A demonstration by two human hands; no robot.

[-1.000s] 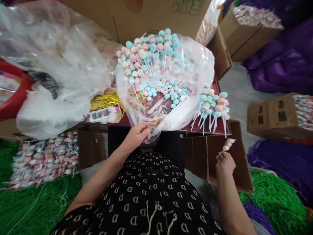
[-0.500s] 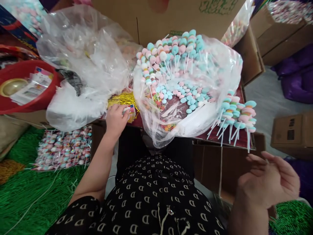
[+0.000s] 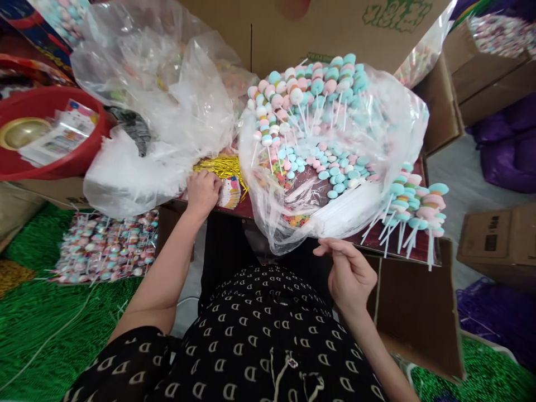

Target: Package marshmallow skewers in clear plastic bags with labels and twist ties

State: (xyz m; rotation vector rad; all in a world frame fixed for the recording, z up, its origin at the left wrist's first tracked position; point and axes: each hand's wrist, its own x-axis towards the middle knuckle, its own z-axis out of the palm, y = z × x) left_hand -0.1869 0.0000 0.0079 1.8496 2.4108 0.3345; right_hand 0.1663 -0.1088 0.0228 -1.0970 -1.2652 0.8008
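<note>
My left hand (image 3: 203, 192) rests palm down at the table's front edge, fingers curled together; whatever lies under the fingertips is hidden. Right beside it sits a stack of small printed cards (image 3: 230, 193), with gold twist ties (image 3: 224, 166) behind. My right hand (image 3: 349, 271) hovers just off the front edge, fingers loosely bent and apart, nothing visible in them. Ahead of it lies a clear plastic bag (image 3: 276, 237) with loose pastel candies (image 3: 337, 178) and white sticks (image 3: 345, 209). Candy skewers (image 3: 412, 201) lie at the table's right corner, their sticks poking over the edge.
More candy skewers (image 3: 318, 84) lie on the bag's far side. Crumpled clear bags (image 3: 159, 84) and a red basin (image 3: 90, 145) are at left. A large carton (image 3: 293, 33) stands behind. Packed skewers (image 3: 109, 245) lie low left, above green strands (image 3: 50, 329).
My right hand has moved left from beside the skewers at the right corner to the table's front middle. My left hand has come off the printed cards, which now show fully.
</note>
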